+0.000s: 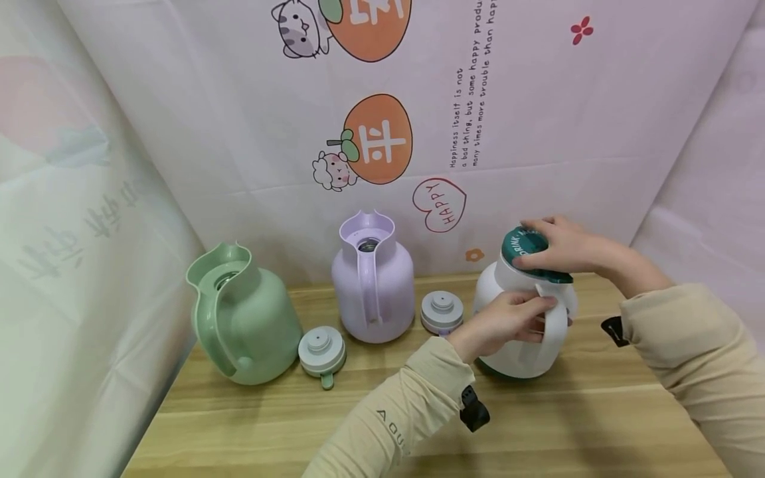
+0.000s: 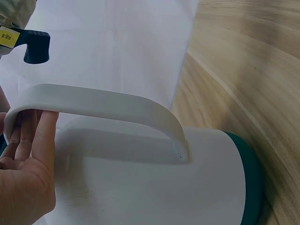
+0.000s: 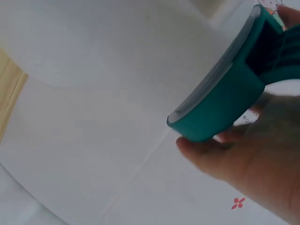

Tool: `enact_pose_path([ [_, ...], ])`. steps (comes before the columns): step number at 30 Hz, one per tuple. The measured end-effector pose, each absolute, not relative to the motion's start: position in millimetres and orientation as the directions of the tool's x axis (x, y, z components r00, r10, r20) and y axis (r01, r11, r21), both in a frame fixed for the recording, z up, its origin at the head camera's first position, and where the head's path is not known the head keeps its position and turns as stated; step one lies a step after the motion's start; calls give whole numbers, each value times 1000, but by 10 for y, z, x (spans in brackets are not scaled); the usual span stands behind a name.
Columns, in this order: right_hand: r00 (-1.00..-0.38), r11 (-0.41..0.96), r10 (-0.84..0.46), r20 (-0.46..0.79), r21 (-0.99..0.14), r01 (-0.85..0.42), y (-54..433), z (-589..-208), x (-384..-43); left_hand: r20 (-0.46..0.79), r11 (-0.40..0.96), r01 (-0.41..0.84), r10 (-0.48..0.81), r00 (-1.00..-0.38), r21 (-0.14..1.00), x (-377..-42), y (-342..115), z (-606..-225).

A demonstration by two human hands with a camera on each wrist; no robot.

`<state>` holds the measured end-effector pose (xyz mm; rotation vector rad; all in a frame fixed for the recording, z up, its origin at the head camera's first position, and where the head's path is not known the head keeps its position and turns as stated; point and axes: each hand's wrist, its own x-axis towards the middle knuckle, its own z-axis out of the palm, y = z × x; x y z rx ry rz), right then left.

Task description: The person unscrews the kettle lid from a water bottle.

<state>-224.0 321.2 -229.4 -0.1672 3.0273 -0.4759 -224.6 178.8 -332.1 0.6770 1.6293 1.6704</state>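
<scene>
A white jug (image 1: pixel 521 355) with a teal base stands on the right of the wooden table (image 1: pixel 568 425). My left hand (image 1: pixel 508 322) grips the top of its white handle (image 1: pixel 552 328). The left wrist view shows the fingers (image 2: pixel 29 140) tucked under the handle (image 2: pixel 108 105), against the jug's body (image 2: pixel 150 187). My right hand (image 1: pixel 558 245) grips the teal lid (image 1: pixel 521 247) at the jug's mouth, thumb on its near rim. In the right wrist view the lid (image 3: pixel 225 93) is tilted, with the fingers (image 3: pixel 253 159) round its edge.
A green jug (image 1: pixel 245 315) without its lid stands at the left, its grey-green lid (image 1: pixel 321 350) lying beside it. A lilac jug (image 1: pixel 373 282), also uncovered, stands in the middle with its lid (image 1: pixel 442 312) to its right. A printed cloth backdrop (image 1: pixel 418 119) closes the back and sides.
</scene>
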Motion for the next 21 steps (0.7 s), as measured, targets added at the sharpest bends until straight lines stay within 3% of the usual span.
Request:
enact_pose_path([
  [8,-999,963,38,-31,-266,45,3056,-2334,-2206,-98,27,-122,773,-627,992,-2242,1784,-3316],
  [21,-1000,954,-9,0,-299,-8,3136,-2370,-2233,-93,21,-122,780,-619,992,-2235,1783,-3323],
])
